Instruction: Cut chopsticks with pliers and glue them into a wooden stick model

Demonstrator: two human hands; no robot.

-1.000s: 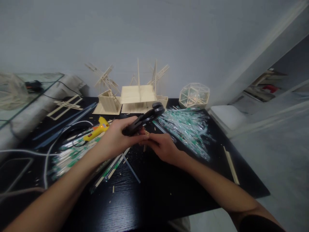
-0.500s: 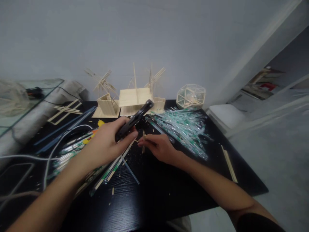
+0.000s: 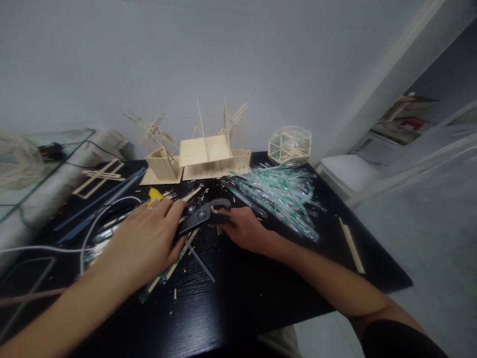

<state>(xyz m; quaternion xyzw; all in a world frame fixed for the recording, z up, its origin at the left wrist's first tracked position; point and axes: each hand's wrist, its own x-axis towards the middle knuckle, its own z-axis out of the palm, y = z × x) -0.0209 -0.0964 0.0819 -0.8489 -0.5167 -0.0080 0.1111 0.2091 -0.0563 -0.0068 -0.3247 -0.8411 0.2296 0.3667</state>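
My left hand (image 3: 147,233) is wrapped around the handles of black hand cutters (image 3: 201,215), their curved jaws pointing right. Those jaws lie open around the top of a short thin wooden stick (image 3: 218,230) just above the table. My right hand (image 3: 244,228) pinches that stick; its fingertips are partly hidden behind the cutter head. Beneath the left hand lie wooden strips in clear-and-green plastic sleeves (image 3: 182,256), and a yellow-handled tool (image 3: 155,194) shows just beyond it.
On the black table (image 3: 238,303), wooden stick models (image 3: 204,150) stand along the wall. A faceted stick-frame shape (image 3: 289,144) is at the back right, behind a heap of plastic sleeves (image 3: 279,199). Loose strips (image 3: 352,246) lie near the right edge. A white cable (image 3: 40,250) crosses the left.
My left hand has turned and lowered the cutters, bringing their jaws to the stick in my right hand. The right hand stays nearly in place, and the view has shifted slightly.
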